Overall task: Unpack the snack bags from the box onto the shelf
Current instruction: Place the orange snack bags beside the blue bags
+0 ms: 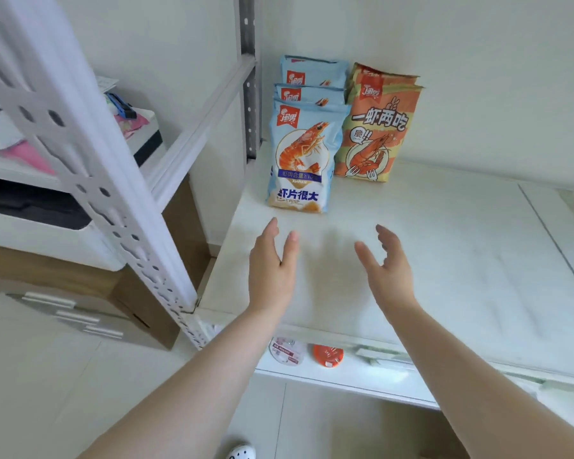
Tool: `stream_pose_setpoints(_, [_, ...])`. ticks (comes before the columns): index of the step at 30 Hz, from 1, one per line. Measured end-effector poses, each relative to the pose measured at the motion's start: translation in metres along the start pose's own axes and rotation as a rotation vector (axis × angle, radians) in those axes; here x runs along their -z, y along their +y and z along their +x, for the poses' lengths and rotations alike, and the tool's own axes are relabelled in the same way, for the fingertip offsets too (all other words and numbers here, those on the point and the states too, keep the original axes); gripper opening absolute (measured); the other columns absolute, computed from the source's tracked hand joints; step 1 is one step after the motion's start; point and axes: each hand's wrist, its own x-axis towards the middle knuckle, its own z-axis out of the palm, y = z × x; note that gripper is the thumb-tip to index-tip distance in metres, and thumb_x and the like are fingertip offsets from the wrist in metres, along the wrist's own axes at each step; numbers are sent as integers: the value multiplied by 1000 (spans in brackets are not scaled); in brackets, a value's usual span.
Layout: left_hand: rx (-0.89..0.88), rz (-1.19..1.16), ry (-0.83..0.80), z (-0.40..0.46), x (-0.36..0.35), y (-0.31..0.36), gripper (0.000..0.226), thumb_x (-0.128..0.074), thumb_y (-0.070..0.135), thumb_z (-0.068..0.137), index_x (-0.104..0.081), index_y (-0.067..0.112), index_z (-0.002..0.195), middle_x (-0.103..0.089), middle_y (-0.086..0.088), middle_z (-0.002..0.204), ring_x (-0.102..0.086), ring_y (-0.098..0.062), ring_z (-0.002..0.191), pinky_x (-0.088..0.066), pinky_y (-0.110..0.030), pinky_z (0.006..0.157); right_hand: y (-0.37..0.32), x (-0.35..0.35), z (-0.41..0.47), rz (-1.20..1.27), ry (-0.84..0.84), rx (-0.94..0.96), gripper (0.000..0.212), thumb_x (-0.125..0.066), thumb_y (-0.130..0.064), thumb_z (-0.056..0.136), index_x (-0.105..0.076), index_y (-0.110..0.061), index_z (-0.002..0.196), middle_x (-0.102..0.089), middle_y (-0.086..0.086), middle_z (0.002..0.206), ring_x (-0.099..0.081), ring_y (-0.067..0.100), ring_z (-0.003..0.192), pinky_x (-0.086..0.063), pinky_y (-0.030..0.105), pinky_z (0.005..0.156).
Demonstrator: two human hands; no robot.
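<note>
Both hands hover over the white shelf — left hand and right hand with fingers straight, holding nothing. Beyond them, three blue shrimp-chip bags stand upright in a row, orange shrimp-snack bags just beside — near the wall.

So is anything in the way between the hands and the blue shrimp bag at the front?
Nothing visible. The left hand and right hand are both open and empty above the shelf, and only bare shelf lies between them and the front blue bag.
</note>
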Motion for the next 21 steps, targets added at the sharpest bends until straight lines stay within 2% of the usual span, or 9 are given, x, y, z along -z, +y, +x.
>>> stream_pose_setpoints(3, [-112,90,-158,-67,9,13,55,-45,46,96,-39,21,144,-50,4,140,-43,-12,131,-34,-32,109,12,45,-65,-165,-33,2,54,-60,-34,95,-43,-22,144,-47,-3,145,-40,14,136,-32,25,106])
stream_pose_setpoints(6, [-222,315,-325,-122,16,22,53,-47,41,97,-36,24,146,-48,8,140,-39,-11,130,-34,-26,101,27,82,-133,-332,-54,-9,52,-60,-34,95,-43,-21,143,-49,-3,142,-40,15,135,-31,21,99])
stream_pose_setpoints(8, [-303,456,-434,-151,17,23,55,-49,40,96,-35,24,146,-48,6,139,-40,-14,129,-34,-27,99,41,102,-179,-451,-59,-58,54,-60,-32,95,-43,-19,144,-49,1,142,-40,20,133,-34,26,97])
stream_pose_setpoints(12, [-544,706,-704,-197,11,20,61,-56,40,93,-37,18,146,-50,-3,138,-45,-25,126,-33,-32,103,70,130,-262,-703,-112,-223,62,-60,-37,93,-37,-20,148,-42,4,149,-37,25,136,-34,35,106])
stream_pose_setpoints(14, [-647,804,-794,-218,7,18,62,-55,41,92,-36,17,146,-49,-5,139,-45,-27,126,-31,-34,105,80,139,-301,-721,-119,-328,65,-61,-38,91,-35,-22,148,-41,5,149,-36,27,138,-34,38,109])
stream_pose_setpoints(17, [-773,910,-921,-249,0,14,65,-52,44,93,-31,17,148,-44,-5,144,-39,-26,132,-27,-35,109,89,149,-355,-712,-41,-432,61,-60,-37,91,-38,-20,146,-42,6,147,-37,28,136,-34,40,108])
stream_pose_setpoints(21, [-834,996,-1068,-307,-4,-1,69,-51,46,92,-26,19,150,-41,-5,147,-34,-25,137,-23,-40,115,104,161,-429,-742,-20,-560,65,-59,-41,92,-34,-20,148,-40,8,147,-34,29,138,-35,41,107])
